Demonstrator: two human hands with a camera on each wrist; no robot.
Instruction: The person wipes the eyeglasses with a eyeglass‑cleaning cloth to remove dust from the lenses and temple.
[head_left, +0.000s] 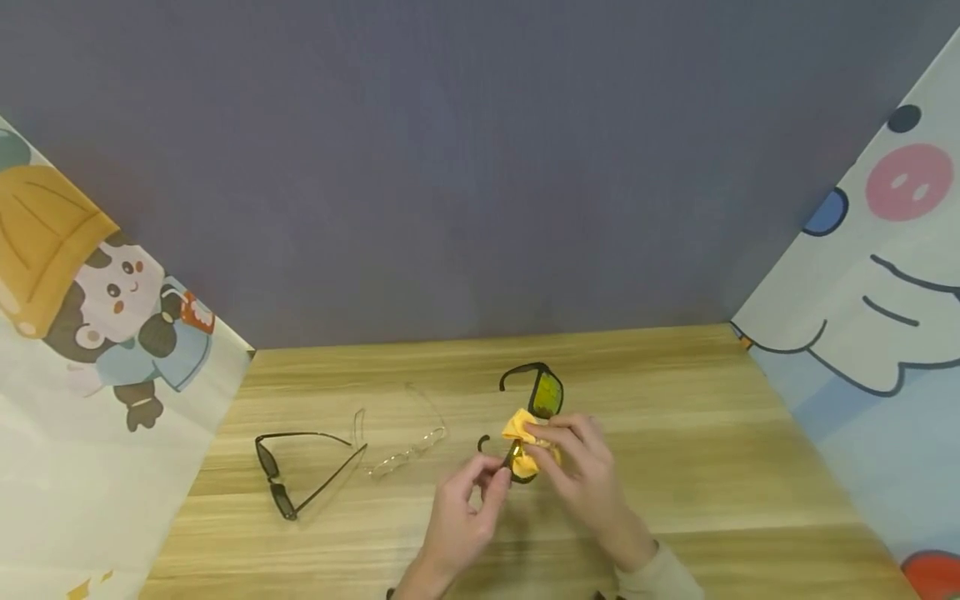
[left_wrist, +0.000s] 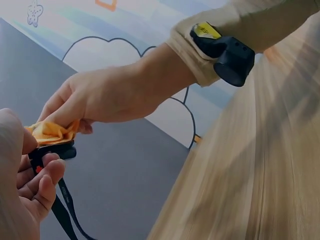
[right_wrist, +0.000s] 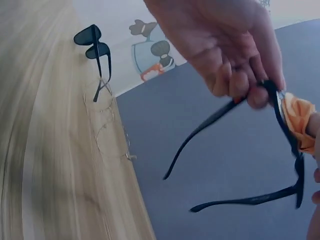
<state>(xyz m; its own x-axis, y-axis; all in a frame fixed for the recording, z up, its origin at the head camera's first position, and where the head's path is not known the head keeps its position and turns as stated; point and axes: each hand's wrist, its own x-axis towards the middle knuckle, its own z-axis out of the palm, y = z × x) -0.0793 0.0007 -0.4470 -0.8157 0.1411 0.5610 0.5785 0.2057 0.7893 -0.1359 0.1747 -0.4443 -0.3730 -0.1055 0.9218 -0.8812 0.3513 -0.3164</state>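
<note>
My left hand (head_left: 467, 510) pinches one end of a pair of black sunglasses (head_left: 536, 392) with yellow-green lenses, holding them over the table. Both temples stand unfolded, as the right wrist view shows. An orange-yellow cloth (head_left: 519, 425) is bunched in the fingers of my right hand (head_left: 588, 475), pressed against the lens nearest my left hand. In the left wrist view the cloth (left_wrist: 54, 132) lies over the front of the frame. The right wrist view shows my left thumb and fingers gripping the sunglasses' hinge corner (right_wrist: 269, 89).
Dark-lensed black sunglasses (head_left: 279, 483) rest unfolded on the wooden table (head_left: 675, 400) at the left. Beside them lie thin wire-rimmed glasses (head_left: 408, 454) with clear lenses. A grey panel (head_left: 480, 183) stands along the back, with cartoon-printed walls at both sides.
</note>
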